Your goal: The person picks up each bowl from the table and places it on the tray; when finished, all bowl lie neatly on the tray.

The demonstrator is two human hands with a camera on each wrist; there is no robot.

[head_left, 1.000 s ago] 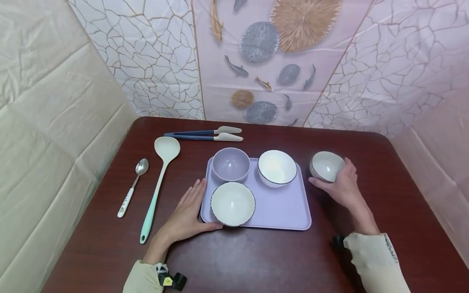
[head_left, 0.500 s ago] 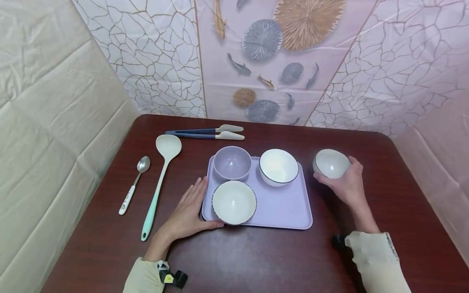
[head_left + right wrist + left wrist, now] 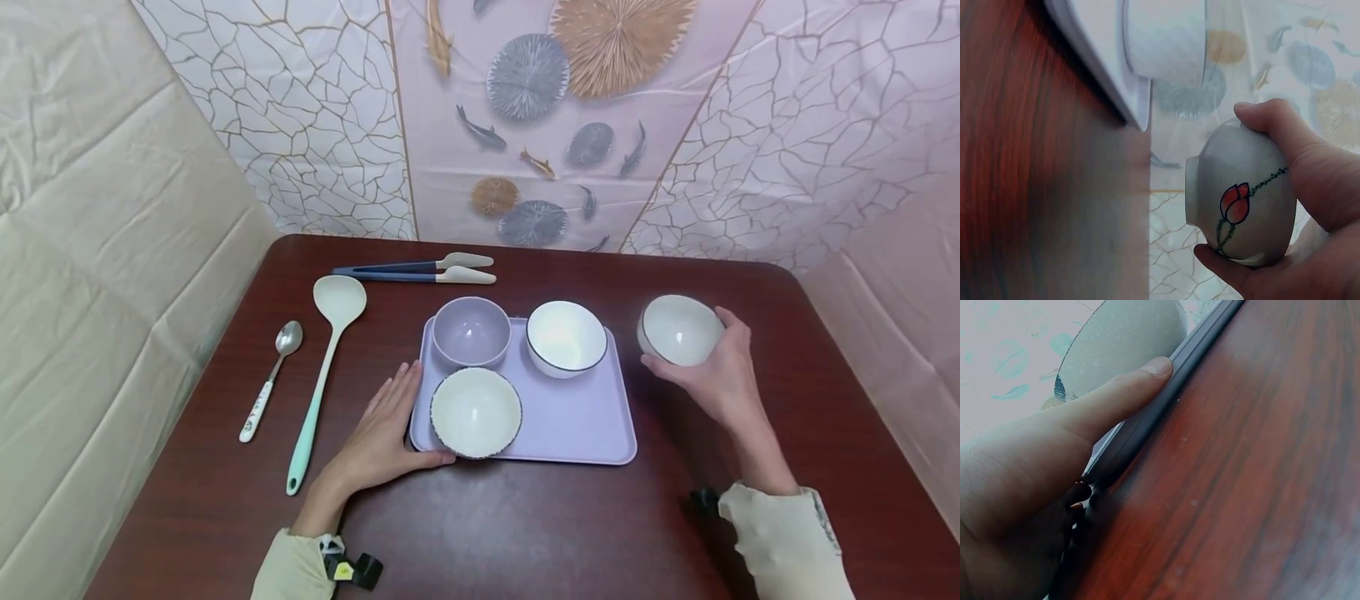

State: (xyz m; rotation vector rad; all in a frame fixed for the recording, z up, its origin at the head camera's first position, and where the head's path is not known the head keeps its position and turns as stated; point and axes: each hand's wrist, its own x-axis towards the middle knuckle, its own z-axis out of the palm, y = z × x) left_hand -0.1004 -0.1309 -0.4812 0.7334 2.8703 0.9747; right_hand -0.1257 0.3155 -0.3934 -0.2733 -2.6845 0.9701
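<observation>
My right hand (image 3: pixel 722 375) grips a small white bowl (image 3: pixel 681 330) by its sides, to the right of the tray. In the right wrist view the bowl (image 3: pixel 1244 187), painted with a red bud and dotted stem, hangs clear of the table with its foot showing. My left hand (image 3: pixel 380 433) lies along the lilac tray (image 3: pixel 577 433) at its front left corner, fingers straight against the left side. In the left wrist view the thumb (image 3: pixel 1125 394) reaches along the tray's front edge. On the tray stand a purple bowl (image 3: pixel 472 332), a speckle-rimmed white bowl (image 3: pixel 476 414) and a dark-rimmed white bowl (image 3: pixel 566 337).
Left of the tray lie a ladle (image 3: pixel 322 383) with a mint handle and a small metal spoon (image 3: pixel 270 382) with a white handle. Blue-handled tongs (image 3: pixel 416 271) rest behind the tray. Patterned cloth (image 3: pixel 525 125) hangs beyond the table's back edge.
The right hand has lifted the small bowl off the table, and it appears larger and slightly farther right. Against the tray, the left hand keeps its place.
</observation>
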